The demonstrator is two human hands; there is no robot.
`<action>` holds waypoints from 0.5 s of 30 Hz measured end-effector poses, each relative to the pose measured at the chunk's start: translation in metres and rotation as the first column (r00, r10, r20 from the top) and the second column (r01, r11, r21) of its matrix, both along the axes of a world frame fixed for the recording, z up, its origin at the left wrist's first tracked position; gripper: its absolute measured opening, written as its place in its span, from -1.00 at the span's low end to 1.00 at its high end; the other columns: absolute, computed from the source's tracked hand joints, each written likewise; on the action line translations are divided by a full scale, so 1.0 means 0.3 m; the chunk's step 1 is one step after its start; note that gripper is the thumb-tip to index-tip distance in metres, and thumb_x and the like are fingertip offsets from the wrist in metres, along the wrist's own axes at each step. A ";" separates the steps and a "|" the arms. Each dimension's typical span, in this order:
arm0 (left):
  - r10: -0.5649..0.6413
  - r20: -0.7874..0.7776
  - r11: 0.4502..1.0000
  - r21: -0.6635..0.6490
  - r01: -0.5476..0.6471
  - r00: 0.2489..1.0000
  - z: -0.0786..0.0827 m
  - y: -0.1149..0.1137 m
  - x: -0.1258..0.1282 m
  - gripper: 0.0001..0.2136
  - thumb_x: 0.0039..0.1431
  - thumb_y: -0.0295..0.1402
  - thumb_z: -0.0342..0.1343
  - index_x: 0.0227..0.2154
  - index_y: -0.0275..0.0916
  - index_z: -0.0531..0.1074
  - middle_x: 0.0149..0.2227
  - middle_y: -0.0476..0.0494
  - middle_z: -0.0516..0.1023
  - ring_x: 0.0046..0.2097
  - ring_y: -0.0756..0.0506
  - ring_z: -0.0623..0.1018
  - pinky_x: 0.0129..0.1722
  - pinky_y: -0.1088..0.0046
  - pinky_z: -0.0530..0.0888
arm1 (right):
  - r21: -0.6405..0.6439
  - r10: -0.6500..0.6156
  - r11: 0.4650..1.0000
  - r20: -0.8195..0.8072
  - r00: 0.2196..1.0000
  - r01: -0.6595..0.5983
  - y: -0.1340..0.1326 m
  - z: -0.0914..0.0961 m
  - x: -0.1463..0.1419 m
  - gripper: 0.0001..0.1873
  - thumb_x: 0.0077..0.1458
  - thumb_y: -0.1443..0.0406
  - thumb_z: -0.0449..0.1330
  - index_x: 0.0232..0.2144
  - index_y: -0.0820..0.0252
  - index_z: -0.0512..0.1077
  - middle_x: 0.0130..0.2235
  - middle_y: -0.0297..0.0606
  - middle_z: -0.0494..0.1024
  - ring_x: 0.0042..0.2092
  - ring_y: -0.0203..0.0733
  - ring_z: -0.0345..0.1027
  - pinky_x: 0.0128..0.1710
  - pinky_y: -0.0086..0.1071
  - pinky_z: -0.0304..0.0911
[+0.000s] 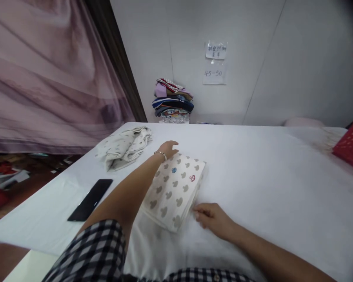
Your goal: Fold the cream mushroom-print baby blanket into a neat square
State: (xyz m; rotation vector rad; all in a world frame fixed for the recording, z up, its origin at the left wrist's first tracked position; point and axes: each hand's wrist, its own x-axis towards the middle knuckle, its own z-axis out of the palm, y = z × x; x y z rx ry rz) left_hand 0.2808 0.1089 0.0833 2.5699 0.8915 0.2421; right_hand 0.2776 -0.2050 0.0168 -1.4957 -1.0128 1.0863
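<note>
A folded white cloth (172,192) lies on the white table, printed with grey-brown mushrooms plus one blue and one red mushroom. Its layers show along the right and near edges. My left hand (168,149) is at the cloth's far left corner, thumb and fingers apart, with nothing seen between them. A bracelet circles that wrist. Just off the cloth's right edge, my right hand (214,220) has its fingers curled together. Nothing shows in it, and its fingertips come very close to the cloth's edge.
A crumpled patterned cloth (123,148) rests at the table's far left, and a black phone (90,200) lies left of my left arm. Beyond the far edge stands a stack of folded fabrics (173,102) against the wall. A red item (351,143) sits far right.
</note>
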 end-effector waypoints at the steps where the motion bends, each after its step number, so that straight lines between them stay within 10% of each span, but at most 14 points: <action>1: -0.015 0.009 1.000 0.011 0.015 1.000 0.000 -0.022 -0.005 -0.63 -0.01 -0.28 0.12 -0.09 -0.19 0.42 -0.08 -0.11 0.48 -0.13 -0.12 0.45 -0.04 0.44 0.32 | 0.004 -0.058 0.998 -0.018 0.998 0.058 0.004 -0.013 0.022 -0.80 0.02 0.23 0.09 -0.39 0.19 0.46 -0.54 -0.37 0.37 -0.54 -0.38 0.19 -0.53 -0.47 0.15; 11: -0.128 -0.117 0.979 0.145 0.145 0.985 -0.043 -0.525 -0.316 -0.47 -0.05 -0.04 0.11 -0.01 -0.16 0.30 -0.05 -0.19 0.42 -0.02 -0.21 0.37 -0.06 0.29 0.31 | 0.014 -0.287 0.953 -0.266 0.920 0.301 0.041 -0.063 0.104 -0.54 -0.12 0.25 0.13 -0.10 0.23 0.32 -0.31 -0.24 0.47 -0.46 -0.32 0.34 -0.66 -0.51 0.21; 15: -0.072 -0.193 0.973 0.201 0.112 0.978 -0.060 -0.579 -0.329 -0.65 0.00 -0.24 0.07 -0.11 -0.15 0.36 -0.08 -0.20 0.42 -0.04 -0.21 0.37 -0.13 0.29 0.31 | 0.009 -0.291 0.951 -0.313 0.904 0.309 0.034 -0.050 0.111 -0.55 -0.13 0.30 0.14 -0.11 0.26 0.32 -0.31 -0.24 0.48 -0.46 -0.33 0.36 -0.60 -0.48 0.27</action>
